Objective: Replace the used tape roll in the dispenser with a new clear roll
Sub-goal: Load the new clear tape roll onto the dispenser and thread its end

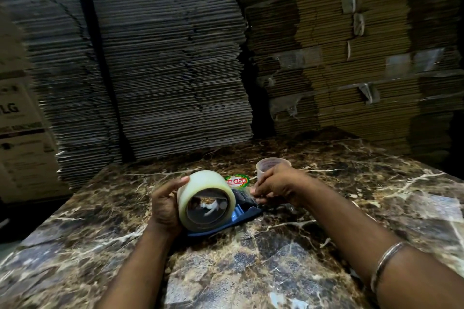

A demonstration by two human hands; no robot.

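My left hand (164, 206) grips a full clear tape roll (204, 192), held on edge with its hollow core facing me. Under and behind the roll, a blue tape dispenser (247, 214) lies on the marble table (276, 258). My right hand (277, 184) holds a pale, nearly bare used roll core (266, 167) between thumb and fingers, while its lower fingertips pinch something thin at the dispenser's front end. A red and green "Patelsa" label (237, 181) lies on the table between my hands.
Tall stacks of flattened cardboard (170, 57) rise right behind the table's far edge, with more at the right (351, 70). A printed carton (17, 133) stands at the left. A metal bangle (388, 262) circles my right forearm.
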